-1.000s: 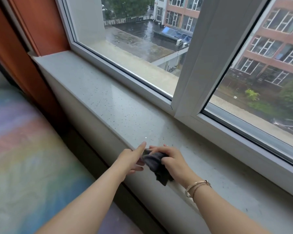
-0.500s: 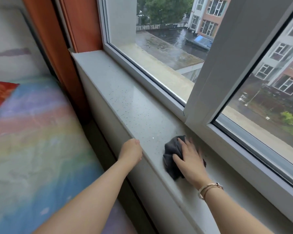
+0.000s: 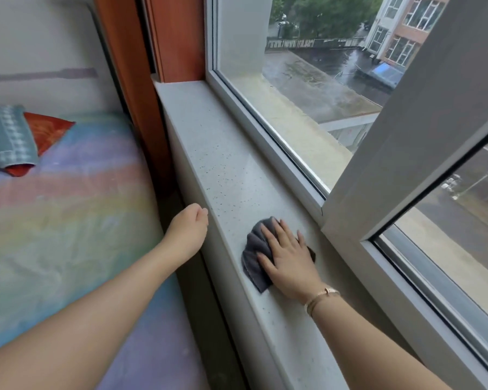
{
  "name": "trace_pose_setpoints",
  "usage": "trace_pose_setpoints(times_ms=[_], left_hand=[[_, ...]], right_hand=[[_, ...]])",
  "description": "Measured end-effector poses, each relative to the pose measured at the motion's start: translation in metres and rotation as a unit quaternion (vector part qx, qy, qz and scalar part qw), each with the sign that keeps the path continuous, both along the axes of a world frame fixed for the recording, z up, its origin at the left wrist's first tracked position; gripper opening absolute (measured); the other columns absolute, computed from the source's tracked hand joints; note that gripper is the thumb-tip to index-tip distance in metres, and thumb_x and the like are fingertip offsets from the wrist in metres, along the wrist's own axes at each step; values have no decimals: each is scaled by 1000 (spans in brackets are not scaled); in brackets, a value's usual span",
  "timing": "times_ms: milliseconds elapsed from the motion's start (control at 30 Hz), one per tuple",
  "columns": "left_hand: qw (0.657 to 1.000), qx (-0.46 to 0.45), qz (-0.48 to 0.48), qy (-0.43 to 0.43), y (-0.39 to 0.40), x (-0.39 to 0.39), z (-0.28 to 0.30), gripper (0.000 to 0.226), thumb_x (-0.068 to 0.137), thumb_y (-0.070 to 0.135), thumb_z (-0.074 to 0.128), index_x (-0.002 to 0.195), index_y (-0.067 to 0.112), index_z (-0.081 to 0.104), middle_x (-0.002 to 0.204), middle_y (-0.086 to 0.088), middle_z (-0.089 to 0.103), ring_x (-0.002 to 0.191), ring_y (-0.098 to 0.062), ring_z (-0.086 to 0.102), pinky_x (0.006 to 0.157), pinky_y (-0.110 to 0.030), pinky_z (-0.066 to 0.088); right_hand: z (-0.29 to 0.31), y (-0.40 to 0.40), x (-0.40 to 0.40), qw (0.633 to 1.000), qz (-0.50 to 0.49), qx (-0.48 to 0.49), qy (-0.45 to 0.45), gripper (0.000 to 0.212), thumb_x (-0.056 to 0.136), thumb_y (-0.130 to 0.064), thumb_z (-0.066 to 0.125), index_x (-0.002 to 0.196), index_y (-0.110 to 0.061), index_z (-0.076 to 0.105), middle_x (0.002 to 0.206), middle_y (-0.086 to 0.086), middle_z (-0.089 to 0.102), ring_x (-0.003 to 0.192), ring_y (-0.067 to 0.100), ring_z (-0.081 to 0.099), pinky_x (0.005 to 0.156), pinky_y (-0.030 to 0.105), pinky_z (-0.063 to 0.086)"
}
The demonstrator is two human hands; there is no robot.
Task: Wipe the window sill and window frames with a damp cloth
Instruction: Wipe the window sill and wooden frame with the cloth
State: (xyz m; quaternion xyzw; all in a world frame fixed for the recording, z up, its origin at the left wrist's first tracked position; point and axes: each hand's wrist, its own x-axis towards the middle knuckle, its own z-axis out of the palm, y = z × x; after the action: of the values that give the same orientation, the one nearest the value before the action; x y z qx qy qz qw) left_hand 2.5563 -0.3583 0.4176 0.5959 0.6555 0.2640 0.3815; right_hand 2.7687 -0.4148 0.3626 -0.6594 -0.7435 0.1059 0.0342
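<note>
A dark grey cloth (image 3: pixel 253 248) lies crumpled on the speckled white window sill (image 3: pixel 212 153). My right hand (image 3: pixel 288 258) presses flat on the cloth, fingers straight and spread, pointing toward the far end of the sill. My left hand (image 3: pixel 190 228) hangs beside the sill's front edge with fingers loosely curled and holds nothing. The white window frame (image 3: pixel 268 139) runs along the back of the sill, and a thick white mullion (image 3: pixel 400 130) rises just right of the cloth.
A bed with a pastel rainbow sheet (image 3: pixel 68 209) lies left of the sill. A teal cloth (image 3: pixel 6 136) and a red pillow (image 3: pixel 47 130) rest on its far end. Orange-brown wood trim (image 3: pixel 178 38) closes the sill's far end.
My right hand, which gripped the cloth at the sill's front edge, now presses it flat on the sill farther in. My left hand let go of the cloth and drew back to the edge.
</note>
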Motion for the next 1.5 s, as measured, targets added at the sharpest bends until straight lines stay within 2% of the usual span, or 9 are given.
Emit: trace_pose_setpoints(times_ms=[267, 633, 733, 933, 1000, 1100, 1233, 1367, 1500], left_hand=[[997, -13, -75, -8, 16, 30, 15, 27, 99, 24, 33, 77, 12, 43, 75, -2, 49, 68, -17, 44, 56, -27, 34], [965, 23, -259, 43, 88, 21, 2, 3, 92, 19, 53, 93, 17, 56, 93, 7, 60, 72, -5, 49, 57, -20, 36], [953, 12, -302, 38, 87, 25, -12, 23, 86, 12, 56, 107, 20, 55, 105, 10, 59, 74, -7, 50, 63, -18, 39], [954, -30, -296, -25, 66, 35, -28, 53, 76, 11, 68, 124, 19, 46, 124, 8, 52, 75, -10, 59, 75, -19, 41], [955, -34, -290, -39, 61, 37, -28, 66, 73, 13, 74, 130, 18, 41, 127, 6, 50, 80, -12, 62, 78, -21, 43], [955, -61, -288, -42, 58, 39, -24, 90, 65, 26, 85, 138, 21, 33, 128, 7, 47, 100, -17, 61, 89, -26, 46], [938, -79, -333, -47, 45, 52, -16, 87, 56, 38, 88, 129, 30, 40, 120, 10, 52, 90, -13, 63, 73, -25, 49], [926, -75, -336, -155, 32, 70, -5, 13, 85, 17, 67, 95, 10, 63, 79, -1, 68, 58, -5, 59, 59, -20, 45], [949, -12, -268, -163, 48, 59, 0, 29, 97, 20, 49, 78, 8, 67, 52, 3, 47, 40, -2, 38, 45, -11, 33]], right_hand=[[3, -68, 73, 997, -76, -18, 5, 74, 85, -59, 4, 152, -28, 6, 159, -6, 1, 146, 14, 3, 118, 35, 10], [-7, 67, 16, 992, -120, 47, -14, 72, 86, -46, 10, 151, -14, 19, 159, 4, 13, 146, 18, 7, 116, 29, 4], [-10, 80, 9, 988, -140, 60, 6, 61, 91, -39, 24, 149, -17, 26, 157, 1, 19, 145, 17, 15, 114, 29, 11], [-9, 72, -9, 960, -153, 159, 171, 32, 73, -12, 45, 102, -10, 59, 105, 5, 59, 98, 25, 53, 85, 35, 41], [1, 67, -23, 922, -185, 144, 308, 21, 79, -6, 45, 95, -11, 57, 90, 4, 60, 82, 20, 57, 69, 33, 46], [21, 65, -21, 777, -262, 87, 565, 11, 91, -8, 52, 97, -16, 57, 86, 3, 61, 79, 18, 59, 67, 31, 50], [50, 54, -12, 684, -221, 53, 694, 16, 96, -14, 52, 111, -12, 54, 87, 3, 61, 73, 16, 60, 55, 26, 49], [69, 45, -5, 700, -200, 77, 681, 14, 95, -12, 53, 109, -14, 54, 85, 0, 61, 73, 13, 61, 57, 24, 49], [69, 22, 3, 820, -255, 99, 503, 17, 95, -14, 52, 110, -20, 49, 87, 3, 63, 76, 23, 62, 60, 33, 54]])
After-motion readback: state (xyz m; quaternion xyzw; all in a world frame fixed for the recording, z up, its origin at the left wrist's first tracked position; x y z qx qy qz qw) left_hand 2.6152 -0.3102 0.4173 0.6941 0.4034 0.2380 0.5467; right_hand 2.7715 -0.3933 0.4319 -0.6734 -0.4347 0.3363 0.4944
